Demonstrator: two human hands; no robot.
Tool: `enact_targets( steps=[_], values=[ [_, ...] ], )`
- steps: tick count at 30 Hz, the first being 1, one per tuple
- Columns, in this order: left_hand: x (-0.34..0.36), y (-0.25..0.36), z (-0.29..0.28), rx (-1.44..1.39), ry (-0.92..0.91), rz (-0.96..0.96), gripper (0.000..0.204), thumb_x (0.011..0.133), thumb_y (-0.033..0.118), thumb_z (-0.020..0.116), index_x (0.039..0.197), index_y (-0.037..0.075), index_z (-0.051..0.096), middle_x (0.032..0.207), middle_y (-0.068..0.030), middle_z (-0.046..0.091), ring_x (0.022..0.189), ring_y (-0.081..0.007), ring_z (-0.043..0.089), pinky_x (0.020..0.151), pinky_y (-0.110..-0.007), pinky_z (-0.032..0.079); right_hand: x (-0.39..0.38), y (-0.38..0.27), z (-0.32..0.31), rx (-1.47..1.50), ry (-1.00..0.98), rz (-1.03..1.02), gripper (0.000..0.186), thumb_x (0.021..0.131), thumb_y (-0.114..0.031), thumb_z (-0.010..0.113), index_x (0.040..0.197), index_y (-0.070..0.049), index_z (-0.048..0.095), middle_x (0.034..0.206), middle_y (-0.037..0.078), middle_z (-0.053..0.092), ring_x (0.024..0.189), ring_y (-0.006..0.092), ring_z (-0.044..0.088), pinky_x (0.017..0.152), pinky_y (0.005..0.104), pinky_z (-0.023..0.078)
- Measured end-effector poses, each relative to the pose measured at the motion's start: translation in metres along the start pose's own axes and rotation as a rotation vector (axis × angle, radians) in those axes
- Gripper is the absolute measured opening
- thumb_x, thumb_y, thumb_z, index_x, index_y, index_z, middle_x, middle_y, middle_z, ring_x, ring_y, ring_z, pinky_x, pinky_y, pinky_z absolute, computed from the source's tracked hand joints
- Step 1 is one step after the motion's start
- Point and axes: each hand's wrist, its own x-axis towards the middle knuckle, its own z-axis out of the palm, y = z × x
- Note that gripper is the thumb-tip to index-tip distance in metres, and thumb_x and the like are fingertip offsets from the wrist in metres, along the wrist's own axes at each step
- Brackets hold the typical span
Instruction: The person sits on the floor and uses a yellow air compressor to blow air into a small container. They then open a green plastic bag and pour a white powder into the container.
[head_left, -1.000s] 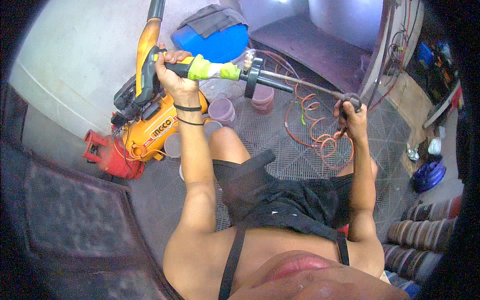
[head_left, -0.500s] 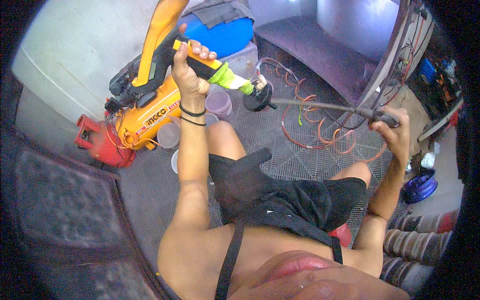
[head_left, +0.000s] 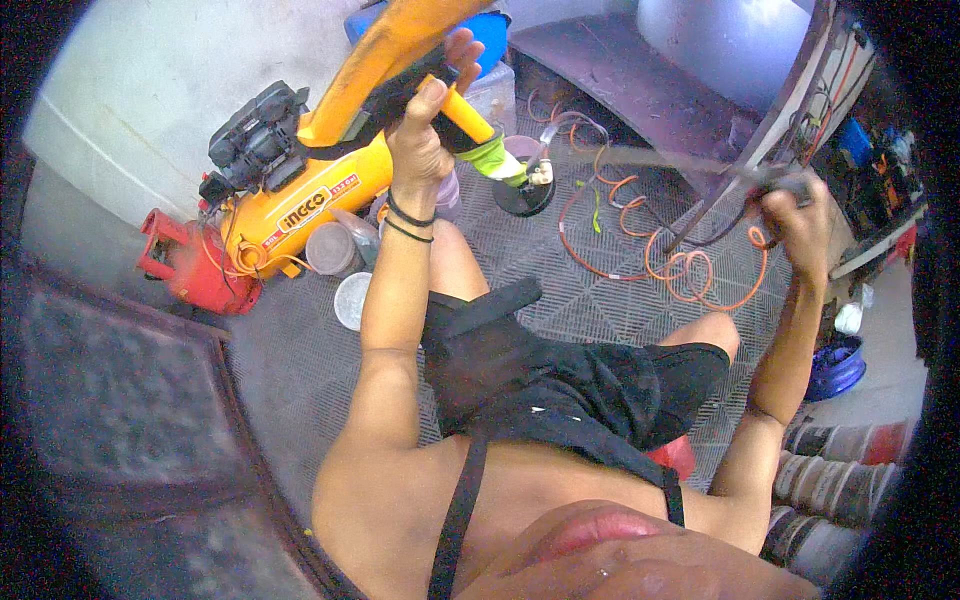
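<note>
My left hand (head_left: 420, 145) is closed on a large yellow-and-black tool (head_left: 375, 60), raised at upper middle. Its lower end has a lime-green wrap (head_left: 485, 160), a pale fitting (head_left: 541, 172) with a clear hose, and a black disc (head_left: 515, 205). Out to the right, my right hand (head_left: 795, 215) grips a dark handle (head_left: 785, 185). A thin rod extends leftward from it, smeared by motion, so its far end cannot be made out.
A yellow compressor (head_left: 262, 232) and red gas cylinder (head_left: 205, 275) stand left, beside small tubs (head_left: 352, 300). Orange coiled hose (head_left: 690, 280) lies on grid matting (head_left: 540, 260). A blue drum (head_left: 490, 35) is behind the tool; stacked cans (head_left: 840, 475) and a blue rim (head_left: 835, 370) sit right.
The tool in my left hand has moved rightward, its yellow part higher in view. My right hand has moved outward to the right with the rod, away from the disc.
</note>
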Motion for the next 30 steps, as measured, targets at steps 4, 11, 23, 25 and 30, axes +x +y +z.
enact_targets(
  steps=[4,11,23,25,30],
  values=[
    [-0.011,-0.001,0.007,-0.005,0.052,-0.046,0.056,0.083,0.024,0.071,0.128,-0.001,0.051,0.124,-0.0174,0.06,0.116,-0.0306,0.058,0.101,-0.043,0.047,0.016,0.005,0.001,0.276,0.025,0.016,0.024,0.085,-0.023,0.064,0.089,0.001,0.064,0.071,0.004,0.062,0.056,0.0093,0.054,0.05,0.024,0.041],
    [-0.02,-0.009,0.012,-0.046,0.08,-0.103,0.054,0.083,0.025,0.074,0.127,0.001,0.054,0.117,-0.0163,0.063,0.108,-0.0257,0.063,0.094,-0.039,0.052,0.023,0.023,-0.008,0.206,0.007,-0.055,0.037,0.091,-0.038,0.062,0.094,0.0,0.062,0.068,0.004,0.061,0.046,0.0054,0.045,0.04,0.0203,0.03],
    [-0.041,-0.03,-0.001,0.187,-0.048,-0.156,0.041,0.082,0.013,0.074,0.119,0.001,0.06,0.108,-0.0103,0.068,0.101,-0.0193,0.065,0.09,-0.033,0.051,0.031,0.0,-0.045,0.079,0.199,-0.229,0.057,0.079,-0.052,0.07,0.094,0.003,0.064,0.078,0.006,0.066,0.06,0.0104,0.058,0.052,0.023,0.043],
    [-0.052,-0.035,0.0,0.281,-0.016,-0.185,0.033,0.083,0.017,0.074,0.111,0.003,0.065,0.105,-0.0081,0.069,0.096,-0.0165,0.065,0.087,-0.031,0.051,0.035,-0.016,-0.061,0.145,0.142,-0.236,0.048,0.08,-0.039,0.072,0.1,0.003,0.063,0.085,0.009,0.067,0.066,0.0151,0.062,0.058,0.0259,0.049],
    [-0.073,-0.046,-0.015,0.546,-0.209,-0.46,0.052,0.082,0.032,0.076,0.125,0.006,0.06,0.122,-0.0044,0.063,0.115,-0.0152,0.057,0.101,-0.03,0.044,0.043,-0.029,-0.079,-0.075,0.14,-0.228,0.061,0.072,-0.053,0.075,0.099,0.0,0.062,0.084,0.005,0.06,0.071,0.0145,0.056,0.062,0.0266,0.044]
  ],
)
